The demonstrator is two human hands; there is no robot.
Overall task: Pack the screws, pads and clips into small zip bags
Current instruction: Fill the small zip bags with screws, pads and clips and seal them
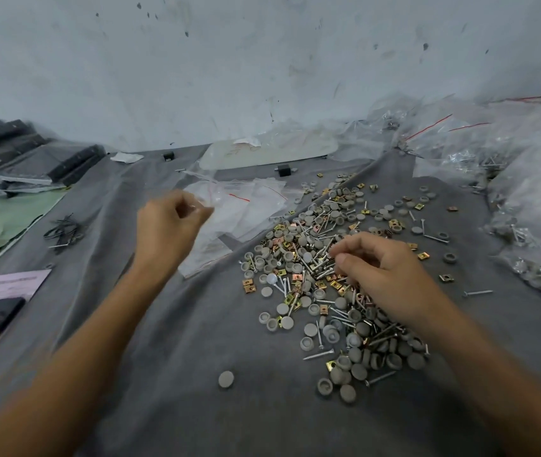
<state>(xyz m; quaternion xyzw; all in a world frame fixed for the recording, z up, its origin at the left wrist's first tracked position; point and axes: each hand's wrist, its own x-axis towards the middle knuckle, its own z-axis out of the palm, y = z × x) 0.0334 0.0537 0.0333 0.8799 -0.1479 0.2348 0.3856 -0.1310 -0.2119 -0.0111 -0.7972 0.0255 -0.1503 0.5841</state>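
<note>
My left hand (170,225) pinches a clear bag (211,202) over the spare bags (262,199). My right hand (384,275) curls into the screws (478,292), pads (358,371) and clips (248,286) on the worktop (180,357); what it pinches I cannot tell.

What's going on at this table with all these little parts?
A person is packing hardware on a grey cloth. The right hand reaches into the pile of screws, pads and clips, fingers curled over it; whether it has picked anything up is unclear. The left hand is raised, pinching what looks like a clear zip bag, though it is blurred. Empty bags lie behind it, and filled bags are heaped at the right.
</note>
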